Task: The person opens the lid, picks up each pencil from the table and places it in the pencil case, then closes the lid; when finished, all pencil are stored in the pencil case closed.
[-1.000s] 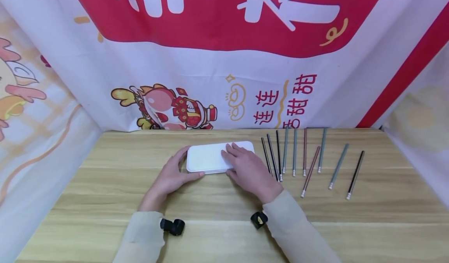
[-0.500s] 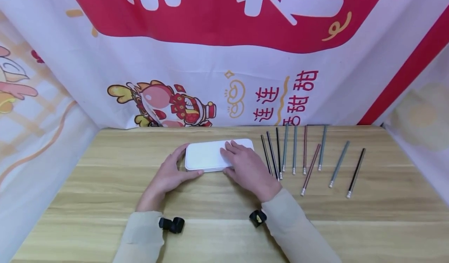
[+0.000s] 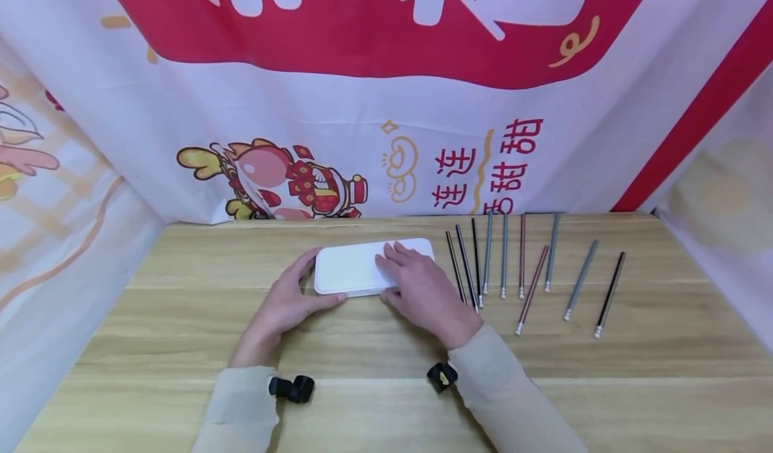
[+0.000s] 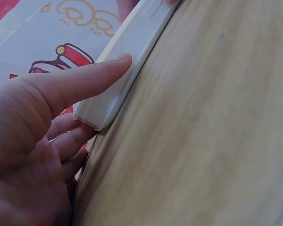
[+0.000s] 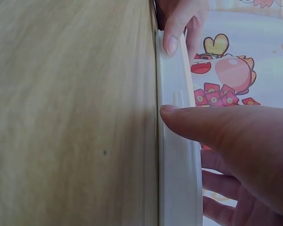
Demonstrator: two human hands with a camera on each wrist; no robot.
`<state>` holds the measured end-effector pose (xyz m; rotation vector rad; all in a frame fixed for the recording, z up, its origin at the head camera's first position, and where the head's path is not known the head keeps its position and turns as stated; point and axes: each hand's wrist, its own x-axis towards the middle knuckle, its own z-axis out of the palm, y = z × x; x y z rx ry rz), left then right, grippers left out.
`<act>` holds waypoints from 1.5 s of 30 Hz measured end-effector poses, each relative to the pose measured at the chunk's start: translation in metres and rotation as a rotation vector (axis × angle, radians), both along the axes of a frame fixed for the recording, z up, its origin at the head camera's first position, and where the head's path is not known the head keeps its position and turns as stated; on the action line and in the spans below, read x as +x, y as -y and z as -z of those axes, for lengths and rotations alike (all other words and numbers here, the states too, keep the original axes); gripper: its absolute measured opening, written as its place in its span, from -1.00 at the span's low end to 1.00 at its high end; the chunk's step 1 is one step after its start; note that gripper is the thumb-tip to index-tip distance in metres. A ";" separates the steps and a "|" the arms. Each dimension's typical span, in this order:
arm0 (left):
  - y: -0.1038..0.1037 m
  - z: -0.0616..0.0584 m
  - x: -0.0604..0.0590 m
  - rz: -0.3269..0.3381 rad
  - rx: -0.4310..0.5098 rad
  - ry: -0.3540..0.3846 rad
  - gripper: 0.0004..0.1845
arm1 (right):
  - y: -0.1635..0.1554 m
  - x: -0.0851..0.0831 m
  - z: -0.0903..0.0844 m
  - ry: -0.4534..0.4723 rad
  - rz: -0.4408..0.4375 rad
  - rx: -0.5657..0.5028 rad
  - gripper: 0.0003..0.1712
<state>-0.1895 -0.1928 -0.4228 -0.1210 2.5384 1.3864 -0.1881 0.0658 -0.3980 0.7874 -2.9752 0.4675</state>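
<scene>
A flat white pencil case [image 3: 350,269] with rounded corners lies on the wooden table, its lid closed. At its left end, my left hand [image 3: 291,301] grips it, thumb along the near side and fingers round the far corner. The left wrist view shows that thumb [image 4: 99,80] against the case's side wall [image 4: 118,87]. My right hand [image 3: 425,293] holds the right part, fingers spread over the lid and thumb at the near side. In the right wrist view the right thumb [image 5: 198,123] presses the side wall just below a small raised tab [image 5: 178,98].
Right of the case several pencils lie in a loose row, among them a black pencil [image 3: 611,294], a grey-blue pencil [image 3: 581,280] and a dark red pencil [image 3: 533,290], white ends toward me. A printed cloth [image 3: 338,111] hangs behind the table [image 3: 362,345].
Both hands keep the same hold on the pencil case, which stays in place. The head view has shifted slightly.
</scene>
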 end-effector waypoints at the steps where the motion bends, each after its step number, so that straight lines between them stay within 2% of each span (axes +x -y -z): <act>1: 0.000 0.000 0.000 -0.001 0.003 0.003 0.19 | 0.000 0.000 0.000 -0.004 -0.003 0.000 -0.27; 13: 0.001 -0.001 0.000 -0.004 -0.001 0.010 0.20 | 0.003 0.002 -0.002 -0.021 -0.001 0.025 -0.27; 22: 0.001 -0.001 -0.001 0.002 -0.006 -0.003 0.18 | 0.006 0.001 -0.003 -0.075 -0.005 0.099 -0.27; 30: 0.001 0.001 -0.001 -0.008 -0.008 -0.006 0.16 | 0.012 0.000 -0.006 -0.070 -0.006 0.146 -0.31; 33: 0.000 0.001 -0.001 -0.014 -0.006 -0.003 0.16 | 0.019 0.001 -0.010 -0.054 -0.017 0.185 -0.36; 38: -0.002 0.002 -0.001 -0.005 0.008 -0.019 0.15 | 0.028 -0.001 -0.017 -0.119 -0.040 0.269 -0.55; 45: 0.001 0.002 -0.001 -0.010 0.008 -0.029 0.12 | 0.033 -0.011 -0.022 -0.141 -0.135 0.298 -0.75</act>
